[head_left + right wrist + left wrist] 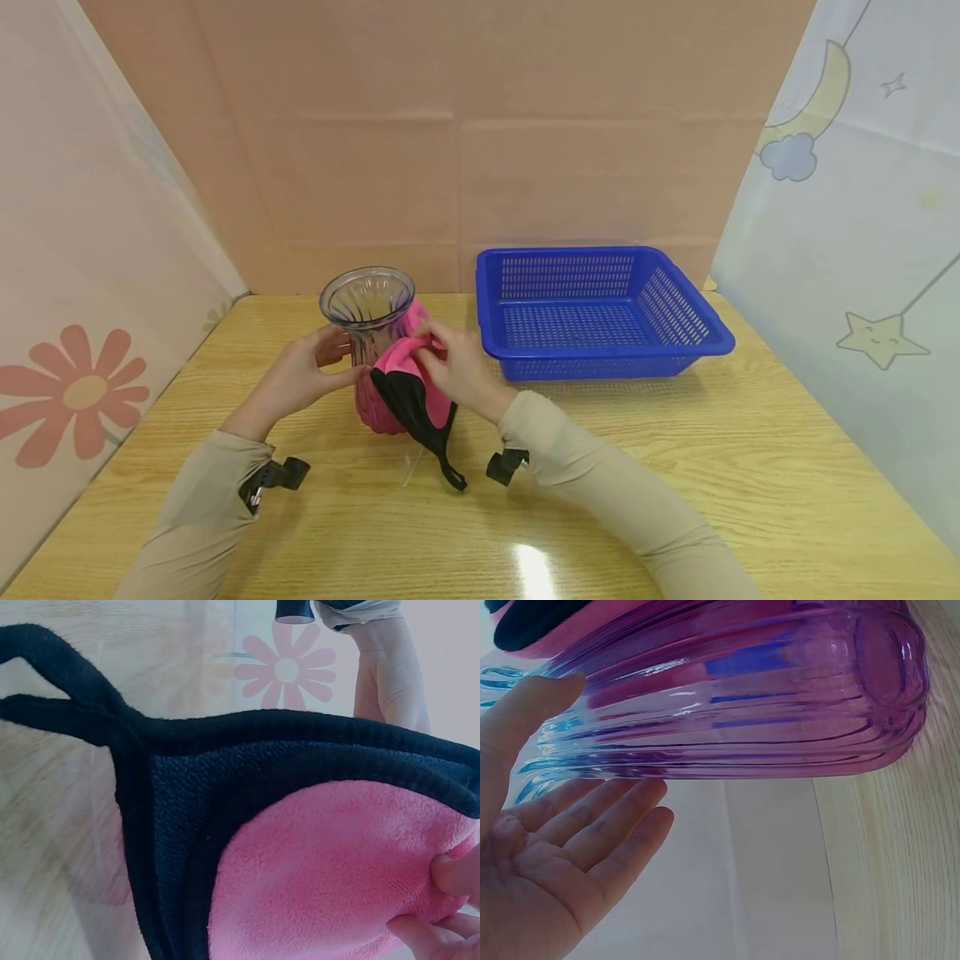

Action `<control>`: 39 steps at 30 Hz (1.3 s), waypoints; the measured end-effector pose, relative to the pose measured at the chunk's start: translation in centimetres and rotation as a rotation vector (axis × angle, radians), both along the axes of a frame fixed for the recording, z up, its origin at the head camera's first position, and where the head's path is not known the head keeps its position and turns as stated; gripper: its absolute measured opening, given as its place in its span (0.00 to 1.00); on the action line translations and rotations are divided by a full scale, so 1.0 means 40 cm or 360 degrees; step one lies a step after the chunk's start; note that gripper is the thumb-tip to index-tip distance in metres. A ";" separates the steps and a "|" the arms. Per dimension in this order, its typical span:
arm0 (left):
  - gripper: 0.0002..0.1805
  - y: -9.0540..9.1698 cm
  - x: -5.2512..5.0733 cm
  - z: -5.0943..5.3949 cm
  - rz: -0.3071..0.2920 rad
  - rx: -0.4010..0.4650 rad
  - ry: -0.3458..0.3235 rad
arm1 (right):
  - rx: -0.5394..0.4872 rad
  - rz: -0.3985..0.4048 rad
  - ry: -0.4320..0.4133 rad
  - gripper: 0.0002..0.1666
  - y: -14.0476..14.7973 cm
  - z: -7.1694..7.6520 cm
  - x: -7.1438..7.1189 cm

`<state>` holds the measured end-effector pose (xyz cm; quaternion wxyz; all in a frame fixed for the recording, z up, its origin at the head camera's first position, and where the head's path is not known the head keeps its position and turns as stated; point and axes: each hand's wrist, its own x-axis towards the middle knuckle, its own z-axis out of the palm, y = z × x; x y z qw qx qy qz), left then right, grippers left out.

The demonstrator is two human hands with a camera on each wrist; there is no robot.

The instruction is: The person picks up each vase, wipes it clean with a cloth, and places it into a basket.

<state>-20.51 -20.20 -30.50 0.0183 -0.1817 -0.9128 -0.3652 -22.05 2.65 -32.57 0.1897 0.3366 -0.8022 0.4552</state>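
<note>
A ribbed glass vase [367,333], bluish at the flared rim and pink toward the base, stands upright on the table. My left hand [303,375] is at its left side below the rim. In the left wrist view, the thumb of the left hand [562,847] lies in front of the vase [765,705], and its fairly straight fingers are along the far side. My right hand [461,371] pinches a fuzzy pink cloth with black edging [420,400] at the vase's right side. The cloth [322,862] hangs down, its black loop lowest.
A blue slotted plastic basket [592,367] stands at the back right of the wooden table [630,433]. Behind is a plain hanging sheet [450,150]; patterned sheets flank both sides. A thin clear strip [411,468] lies on the table near the vase's base.
</note>
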 end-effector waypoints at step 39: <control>0.35 -0.003 -0.004 -0.006 0.0000 -0.0010 0.0023 | -0.0444 0.0046 -0.0033 0.07 0.011 0.051 -0.005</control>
